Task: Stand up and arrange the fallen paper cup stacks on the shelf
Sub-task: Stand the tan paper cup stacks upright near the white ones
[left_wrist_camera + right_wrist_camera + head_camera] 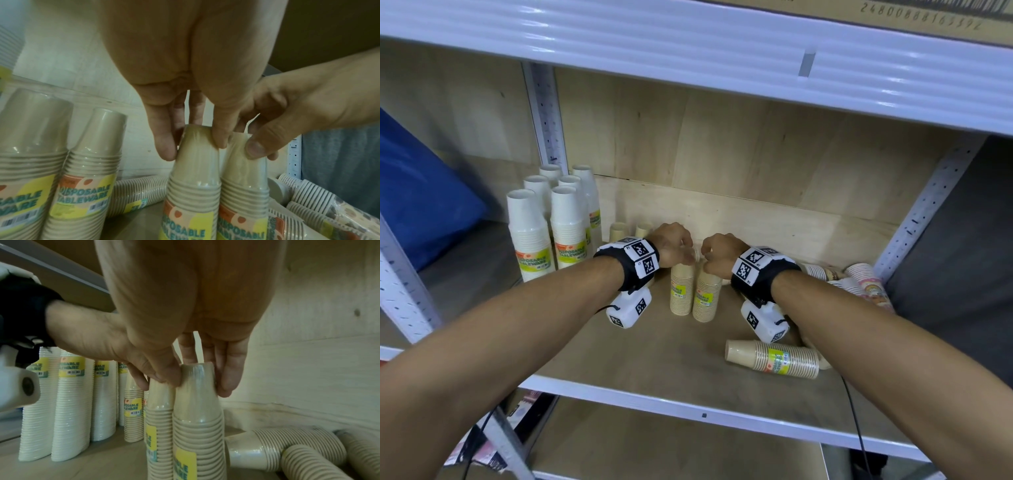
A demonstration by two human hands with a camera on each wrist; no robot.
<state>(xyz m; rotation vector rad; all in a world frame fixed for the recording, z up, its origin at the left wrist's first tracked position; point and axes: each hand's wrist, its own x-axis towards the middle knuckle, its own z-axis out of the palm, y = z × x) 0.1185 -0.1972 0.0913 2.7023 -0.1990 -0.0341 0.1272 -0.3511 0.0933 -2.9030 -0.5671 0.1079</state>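
Note:
Two beige wrapped paper cup stacks stand upright side by side mid-shelf, the left stack (682,289) touching the right stack (707,294). My left hand (681,251) grips the top of the left stack (195,164) with curled fingers (166,149). My right hand (710,257) pinches the top of the right stack (198,402) between thumb and fingers (225,386). A beige stack (774,359) lies fallen near the front edge. Patterned stacks (866,284) lie fallen at the right, and more beige ones (287,447) lie by the back wall.
Several tall white cup stacks (551,226) stand at the left by a perforated post (548,116). Two short beige stacks (618,231) stand behind my left wrist. The upper shelf (688,44) hangs low overhead. A blue bag (421,192) sits in the neighbouring bay. The shelf board (654,359) shows bare wood in front.

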